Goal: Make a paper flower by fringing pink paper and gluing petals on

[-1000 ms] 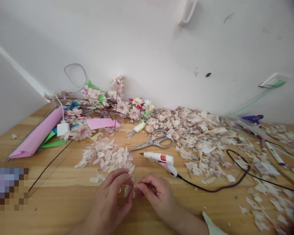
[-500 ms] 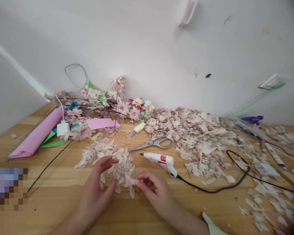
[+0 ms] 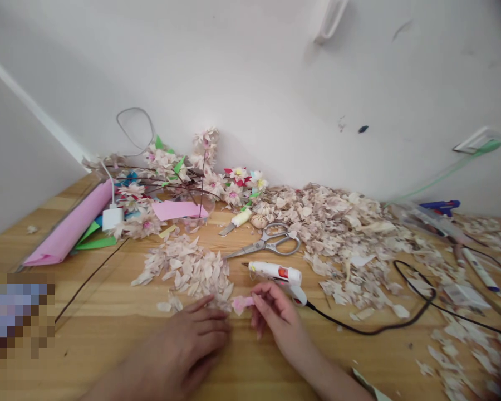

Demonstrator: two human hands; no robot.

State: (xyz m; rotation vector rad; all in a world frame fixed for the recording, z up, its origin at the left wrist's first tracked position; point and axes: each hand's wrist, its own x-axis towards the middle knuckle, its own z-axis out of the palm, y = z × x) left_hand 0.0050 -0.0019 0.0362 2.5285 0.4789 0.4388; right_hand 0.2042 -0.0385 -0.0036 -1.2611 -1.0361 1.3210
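My right hand (image 3: 275, 314) pinches a small pale pink paper piece (image 3: 241, 303) just above the wooden table (image 3: 108, 328). My left hand (image 3: 194, 337) lies low on the table beside it, fingers stretched toward the near edge of a pile of cut pale petals (image 3: 187, 270). A white hot glue gun (image 3: 278, 274) lies right behind my right hand, its black cord (image 3: 379, 326) running off to the right. Metal scissors (image 3: 267, 244) lie behind the glue gun.
Finished paper flowers on wire stems (image 3: 183, 178) lean against the wall at the back left, by pink paper sheets (image 3: 70, 225) and a white charger (image 3: 112, 217). A large heap of petal scraps (image 3: 342, 223) covers the back right, with pens (image 3: 480, 270) and a blue glue gun (image 3: 440, 206).
My left hand dropped from the petal pile down flat onto the table near my right hand. The right hand kept the pink piece and shifted slightly up and right.
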